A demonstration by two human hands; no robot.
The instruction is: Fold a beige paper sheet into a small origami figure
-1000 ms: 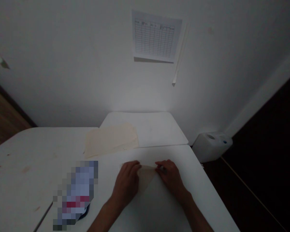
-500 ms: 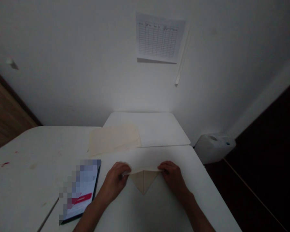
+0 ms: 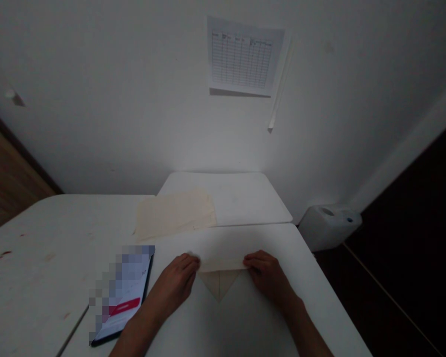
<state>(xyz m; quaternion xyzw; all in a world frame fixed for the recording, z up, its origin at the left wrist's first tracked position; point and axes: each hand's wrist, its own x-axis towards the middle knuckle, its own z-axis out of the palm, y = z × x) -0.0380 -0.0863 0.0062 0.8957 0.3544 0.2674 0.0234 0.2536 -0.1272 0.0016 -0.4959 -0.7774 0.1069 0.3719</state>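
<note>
A thin, beige folded sheet (image 3: 220, 277) is laid on the white table (image 3: 223, 327), and the clock face is read with this sheet at the centre, 12 o'clock being toward the wall (image 3: 152, 99). A pale band is shown along its far side, and below it a creased point is directed toward 6 o'clock; whether paper or cloth is used cannot be told. The left hand (image 3: 180, 272) is placed at 9 o'clock, its fingers drawn closely together over the left end of the band. The right hand (image 3: 265, 270) is placed at 3 o'clock, and by its fingers, likewise brought together, the right end is gripped. The band is thus held between both hands, its near edge nearly straight. At about 11 o'clock, a flat beige piece (image 3: 174, 215) is spread near the far side of the table. Between 8 and 9 o'clock, beside the left forearm, a tablet (image 3: 130, 297) is seen with its screen lit and partly blurred into blocks. A white container (image 3: 329, 228) is set at 2 o'clock, beyond the table's right edge. At 12 o'clock, a printed page (image 3: 243, 57) is fixed to the wall, with a narrow strip (image 3: 280, 84) hung just beside it.
</note>
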